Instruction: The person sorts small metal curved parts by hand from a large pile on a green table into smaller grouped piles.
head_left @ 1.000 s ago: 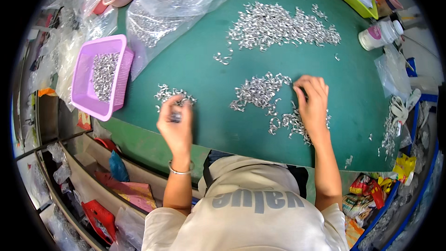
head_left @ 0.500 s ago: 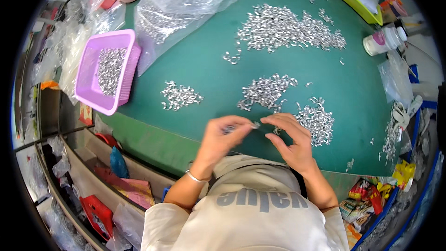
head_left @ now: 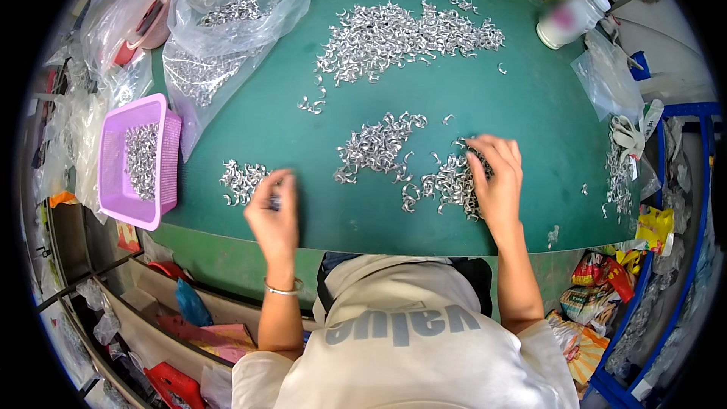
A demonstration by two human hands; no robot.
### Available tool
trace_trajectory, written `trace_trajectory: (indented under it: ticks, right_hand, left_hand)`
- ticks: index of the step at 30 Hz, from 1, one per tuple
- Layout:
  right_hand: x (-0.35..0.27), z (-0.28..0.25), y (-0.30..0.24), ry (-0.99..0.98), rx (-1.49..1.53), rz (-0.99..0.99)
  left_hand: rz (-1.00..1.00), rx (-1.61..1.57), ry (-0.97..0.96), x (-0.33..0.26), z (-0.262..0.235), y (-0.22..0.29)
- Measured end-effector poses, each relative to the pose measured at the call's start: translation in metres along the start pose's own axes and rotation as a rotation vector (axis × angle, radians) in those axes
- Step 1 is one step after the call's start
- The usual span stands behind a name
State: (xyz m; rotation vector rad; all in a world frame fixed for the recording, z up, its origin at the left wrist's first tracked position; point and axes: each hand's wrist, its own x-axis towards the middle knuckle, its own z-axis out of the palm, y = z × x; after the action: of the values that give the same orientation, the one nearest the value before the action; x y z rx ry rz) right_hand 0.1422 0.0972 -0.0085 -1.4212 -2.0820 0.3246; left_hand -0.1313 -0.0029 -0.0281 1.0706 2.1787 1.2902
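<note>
My left hand (head_left: 274, 210), slightly blurred, is beside a small pile of curved silver metal pieces (head_left: 242, 181) at the left. Its fingers are curled, and a few such pieces show in them. My right hand (head_left: 498, 178) reaches over the right-hand pile of the same metal pieces (head_left: 452, 182) and partly hides it. Its thumb and fingers are bent but apart, with fingertips at a piece on the pile's far edge; nothing is plainly held. Between the hands and farther back lies a middle pile (head_left: 376, 148).
A large heap of metal pieces (head_left: 401, 38) spreads across the far part of the green table (head_left: 379, 227). At left are a purple basket (head_left: 168, 159) and a clear plastic bag (head_left: 227, 68), both holding pieces. A white bottle (head_left: 560, 26) and a cord (head_left: 627, 136) are at right.
My hands have parted: the left has moved left to the small pile, the right to the right-hand pile. The whole view has shifted, with the table things appearing farther left.
</note>
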Motion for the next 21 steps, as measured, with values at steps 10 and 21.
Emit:
trace_trajectory:
  ticks: [10, 21]
  right_hand:
    - [0.011, 0.01, 0.006, -0.056, 0.04, -0.101]
    - [-0.034, -0.014, -0.027, -0.447, 1.048, 0.416]
  left_hand:
    - [-0.536, -0.719, -0.781, -0.041, 0.044, 0.053]
    - [0.011, -0.51, -0.701, -0.046, 0.069, 0.076]
